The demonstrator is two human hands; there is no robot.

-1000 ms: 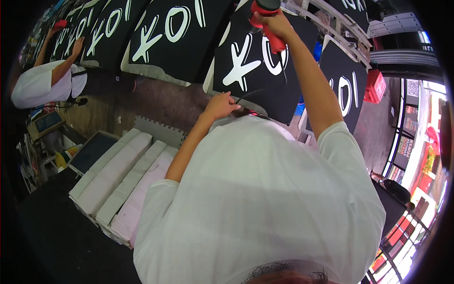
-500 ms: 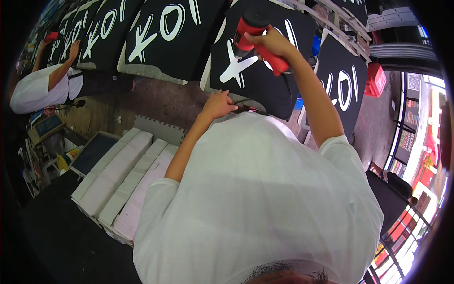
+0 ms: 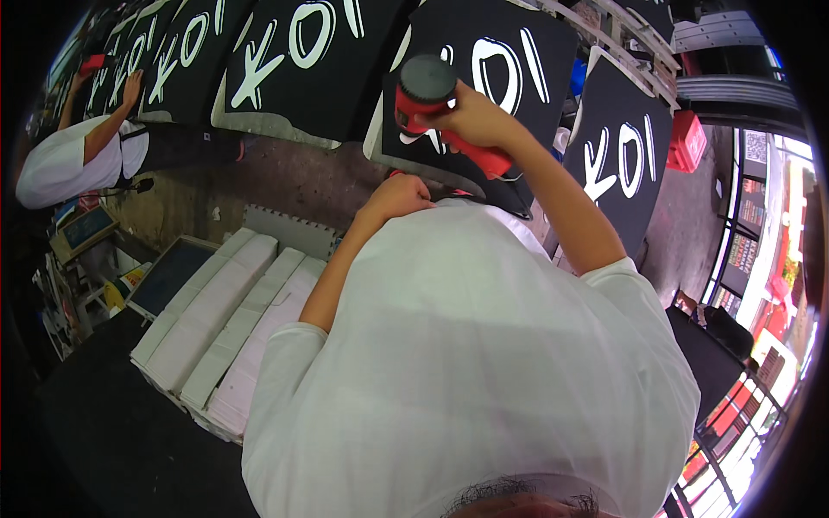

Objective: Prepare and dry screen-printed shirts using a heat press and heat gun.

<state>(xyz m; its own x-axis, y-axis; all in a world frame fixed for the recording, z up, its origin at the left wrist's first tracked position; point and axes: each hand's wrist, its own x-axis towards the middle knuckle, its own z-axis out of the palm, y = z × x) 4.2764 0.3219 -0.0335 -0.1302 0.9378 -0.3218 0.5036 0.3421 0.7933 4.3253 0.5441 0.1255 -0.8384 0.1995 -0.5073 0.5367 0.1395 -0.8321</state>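
Observation:
My right hand (image 3: 477, 114) is wrapped round the handle of a red heat gun (image 3: 427, 79) with a dark round rear cap. The gun is above a black fabric panel (image 3: 449, 22) with large white printed lettering, and it covers part of the print; its nozzle is hidden beneath its body. At the panel's near left edge, close to my waist, my left hand (image 3: 399, 197) has its fingers curled in. What they hold, if anything, cannot be seen. A dark cord shows near my waist.
More black printed panels (image 3: 289, 86) lie in a row to the left, and another (image 3: 617, 164) is on the right. Long white cartons (image 3: 211, 302) stand at the lower left. A co-worker (image 3: 82, 160) is at the far left; a red crate (image 3: 686, 142) is at the right.
The heat gun in my right hand has swung left and nearer to me, uncovering more of the lettering on the right. My left hand has drawn slightly back from the panel's edge, its fingers more curled.

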